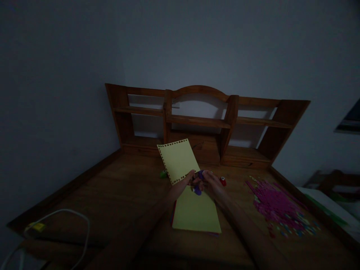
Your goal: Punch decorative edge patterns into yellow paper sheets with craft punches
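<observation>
My left hand (pixel 189 179) and my right hand (pixel 210 178) come together at the middle of the desk, fingers curled round a small purple paper punch (pixel 197 191). Parts of the punch show between and below the fingers; the rest is hidden in the dim light. Beneath the hands lies a stack of coloured paper with a pale yellow sheet (pixel 197 213) on top. Just beyond my left hand is another yellow sheet (pixel 179 159), set at an angle, with rows of punched holes along its edges. Its near corner reaches close to my left fingers.
A green punch (pixel 163 174) and a red punch (pixel 223 181) sit either side of the hands. Pink strips and small coloured pieces (pixel 277 204) are heaped at right. A wooden shelf unit (pixel 197 120) stands behind. A white cable (pixel 70 211) loops at front left.
</observation>
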`<state>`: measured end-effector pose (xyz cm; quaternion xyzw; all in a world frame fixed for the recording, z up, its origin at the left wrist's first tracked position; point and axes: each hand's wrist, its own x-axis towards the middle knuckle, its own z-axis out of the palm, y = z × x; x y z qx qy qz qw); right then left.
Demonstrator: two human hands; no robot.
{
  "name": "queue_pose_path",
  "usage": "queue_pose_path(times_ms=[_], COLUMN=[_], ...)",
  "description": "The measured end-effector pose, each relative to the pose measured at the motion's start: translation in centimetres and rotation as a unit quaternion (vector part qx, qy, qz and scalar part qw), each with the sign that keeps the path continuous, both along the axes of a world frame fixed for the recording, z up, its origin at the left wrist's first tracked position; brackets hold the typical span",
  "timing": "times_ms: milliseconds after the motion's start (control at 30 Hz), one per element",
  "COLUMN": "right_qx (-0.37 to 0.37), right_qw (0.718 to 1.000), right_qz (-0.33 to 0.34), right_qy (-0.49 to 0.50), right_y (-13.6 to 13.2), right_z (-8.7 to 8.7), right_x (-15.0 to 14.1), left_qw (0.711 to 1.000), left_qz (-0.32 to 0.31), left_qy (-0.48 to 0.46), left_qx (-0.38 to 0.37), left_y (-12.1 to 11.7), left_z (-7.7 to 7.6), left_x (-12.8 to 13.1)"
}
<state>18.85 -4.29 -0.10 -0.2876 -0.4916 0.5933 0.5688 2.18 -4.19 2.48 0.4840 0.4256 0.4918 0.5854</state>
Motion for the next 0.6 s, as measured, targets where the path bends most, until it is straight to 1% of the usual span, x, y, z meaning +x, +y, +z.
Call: queue_pose_path(times_ms=[200, 300, 367, 467, 600], right_qx=[-0.005, 0.0, 0.002, 0.004, 0.008], right_qw=[1.0, 1.0, 0.999, 0.999, 0.996], right_qz=[-0.01, -0.018, -0.026, -0.035, -0.063], right_qy=[0.003, -0.014, -0.026, -0.039, -0.057], right_y=[-0.3, -0.6, -0.6, -0.7, -0.6], right_z=[0.4, 0.7, 0.6, 0.6, 0.5], right_x=[-0.1, -0.2, -0.2, -0.3, -0.1], left_qw=[0.998, 0.998, 0.998, 0.999, 0.999], left_qz=[-0.055, -0.062, -0.055, -0.025, -0.013], left_qy=[-0.013, -0.028, -0.036, -0.029, -0.008], left_qx=[-0.005, 0.004, -0.002, 0.007, 0.029], left_y=[0.6, 1.0, 1.3, 1.2, 0.5], left_z=[-0.9, -1.5, -1.7, -1.4, -0.2], left_x=[0.0, 0.1, 0.1, 0.1, 0.0])
